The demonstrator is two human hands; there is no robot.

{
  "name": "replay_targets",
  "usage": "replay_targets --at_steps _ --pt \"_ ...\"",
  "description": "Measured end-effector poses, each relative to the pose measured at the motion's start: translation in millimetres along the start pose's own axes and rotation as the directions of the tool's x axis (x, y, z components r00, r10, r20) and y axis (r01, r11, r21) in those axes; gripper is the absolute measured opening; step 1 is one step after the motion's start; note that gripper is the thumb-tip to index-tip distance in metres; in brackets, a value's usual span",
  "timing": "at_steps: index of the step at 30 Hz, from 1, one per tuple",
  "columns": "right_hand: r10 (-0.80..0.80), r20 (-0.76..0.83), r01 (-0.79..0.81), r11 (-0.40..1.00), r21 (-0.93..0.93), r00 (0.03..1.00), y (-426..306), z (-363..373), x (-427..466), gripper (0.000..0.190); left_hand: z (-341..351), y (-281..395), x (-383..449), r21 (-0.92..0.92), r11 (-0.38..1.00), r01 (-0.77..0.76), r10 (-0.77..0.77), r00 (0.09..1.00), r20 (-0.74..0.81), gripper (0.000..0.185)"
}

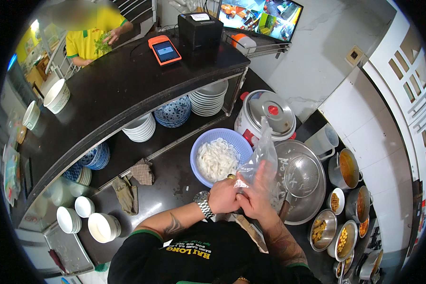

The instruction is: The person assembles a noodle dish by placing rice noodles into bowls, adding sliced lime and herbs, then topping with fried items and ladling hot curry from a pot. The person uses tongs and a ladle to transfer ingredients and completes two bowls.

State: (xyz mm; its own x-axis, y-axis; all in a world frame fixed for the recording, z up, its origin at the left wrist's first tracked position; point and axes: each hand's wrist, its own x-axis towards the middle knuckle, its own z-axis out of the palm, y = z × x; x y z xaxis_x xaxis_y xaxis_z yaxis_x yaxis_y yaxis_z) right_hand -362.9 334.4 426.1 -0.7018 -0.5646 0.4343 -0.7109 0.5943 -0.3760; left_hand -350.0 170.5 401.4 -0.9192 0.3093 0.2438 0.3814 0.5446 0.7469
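Observation:
A clear plastic bag (257,161) stands up from my two hands, its closed end above the rim of a purple plastic colander (245,136). White rice noodles (217,159) fill much of the colander. My left hand (225,195), with a metal watch at its wrist, pinches the bag's lower edge. My right hand (257,198) is partly inside the bag, two fingers extended under the film. Right of it, a wire mesh strainer (301,176) with a wooden handle rests in a wide steel pan (310,209).
A lidded white pot (266,110) stands behind the colander. Bowls and pots of food, including a pot of orange broth (344,168), line the right side. Two cloths (142,171) lie left of the colander. Stacked white bowls (104,227) stand farther left. Beyond the raised counter (127,81), a person holds green herbs.

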Motion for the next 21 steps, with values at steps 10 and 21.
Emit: replay_targets --at_steps 10,21 --pt "0.024 0.064 -0.03 0.995 0.098 0.998 4.6 27.1 7.6 0.065 -33.3 -21.6 3.7 -0.268 0.956 0.122 -0.138 0.99 -0.04 0.012" --pt "0.5 0.033 -0.436 0.719 0.542 0.865 35.6 72.1 61.4 0.056 5.4 -30.9 -15.7 0.185 0.971 -0.149 0.088 0.949 0.303 0.013"
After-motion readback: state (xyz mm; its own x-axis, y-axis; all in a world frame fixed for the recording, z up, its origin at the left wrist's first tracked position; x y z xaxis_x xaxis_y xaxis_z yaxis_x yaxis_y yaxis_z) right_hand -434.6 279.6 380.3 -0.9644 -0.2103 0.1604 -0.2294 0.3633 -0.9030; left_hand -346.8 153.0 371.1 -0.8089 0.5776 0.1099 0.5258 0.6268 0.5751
